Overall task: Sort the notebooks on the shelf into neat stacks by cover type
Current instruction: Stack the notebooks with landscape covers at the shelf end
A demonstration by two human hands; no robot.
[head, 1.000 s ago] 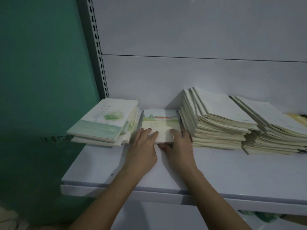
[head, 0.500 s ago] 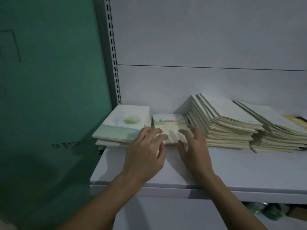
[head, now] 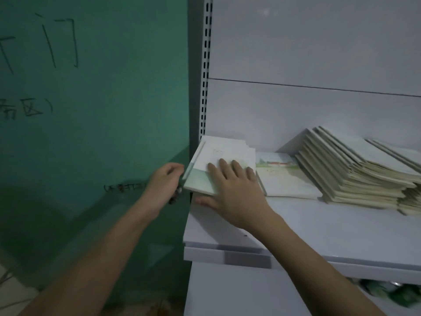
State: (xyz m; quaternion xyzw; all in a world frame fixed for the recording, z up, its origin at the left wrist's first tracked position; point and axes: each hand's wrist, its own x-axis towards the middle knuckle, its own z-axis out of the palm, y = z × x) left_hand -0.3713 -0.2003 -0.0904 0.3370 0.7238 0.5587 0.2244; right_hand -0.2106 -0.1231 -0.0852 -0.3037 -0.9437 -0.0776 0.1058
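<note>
- Notebooks on the white shelf: left stack overhangs the shelf's left end, landscape-cover notebook just beside it, tall fanned stacks further right.
- Squaring tip: press down on top and nudge the overhanging edge inward so the covers line up.
- Right hand lies flat, fingers straight and spread on the left stack's top cover.
- Left hand sits at that stack's outer corner, fingers curled; whether it pinches the edge, I cannot tell.

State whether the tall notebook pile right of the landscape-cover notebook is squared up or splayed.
Splayed. The tall pile leans rightward, each notebook stepped past the one below, edges fanned like stairs beside the landscape-cover notebook.
</note>
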